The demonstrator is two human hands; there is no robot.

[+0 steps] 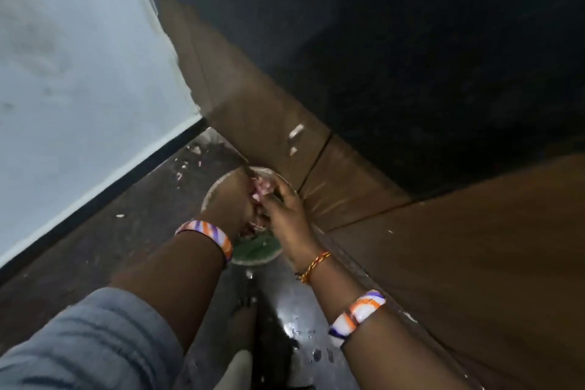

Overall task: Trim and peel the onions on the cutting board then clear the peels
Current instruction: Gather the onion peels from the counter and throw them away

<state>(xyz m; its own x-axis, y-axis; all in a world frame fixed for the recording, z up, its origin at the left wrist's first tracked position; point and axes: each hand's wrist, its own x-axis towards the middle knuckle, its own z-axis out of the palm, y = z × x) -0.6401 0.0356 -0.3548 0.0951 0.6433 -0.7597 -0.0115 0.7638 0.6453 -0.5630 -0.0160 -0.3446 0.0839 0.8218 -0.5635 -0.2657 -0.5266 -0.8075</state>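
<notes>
Onion peels [261, 191] between both hands over bin [256, 255]

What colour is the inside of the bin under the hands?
Green, on the bin lining just below the hands; head view shows it.

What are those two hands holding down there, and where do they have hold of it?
Both hands, left hand and right hand, cup a bunch of pinkish onion peels between them over a round bin. A knife-like blade sticks out; which hand grips it is unclear.

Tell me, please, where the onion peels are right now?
In the head view, the peels sit low of centre, bunched between the left hand and right hand, over a round bin on the floor beside the brown cabinet.
</notes>
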